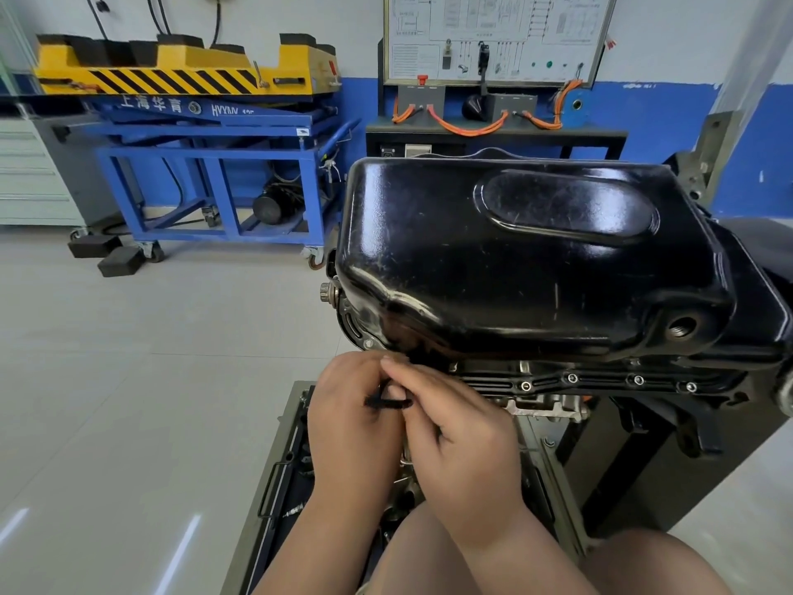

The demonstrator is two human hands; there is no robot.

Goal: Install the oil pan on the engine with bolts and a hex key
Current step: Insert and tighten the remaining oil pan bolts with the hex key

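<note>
workshop floor, engine on stand, black oil pan point(536, 259) seated on top: stiff, heavy, glossy-slick. left hand point(352, 418) and right hand point(459, 440) both pinch a thin rigid hex key point(386, 401) at the near flange corner; best gripped by its long arm.

Support: grey tiled floor point(128, 380) | on it: blue wheeled frame point(206, 182) on castors, far left, bearing a yellow lift platform point(180, 66) | two black blocks point(107, 253) on the floor beside its left castor | dark engine stand point(635, 444) at right | grey drawer cabinet point(30, 173) at far left.
</note>
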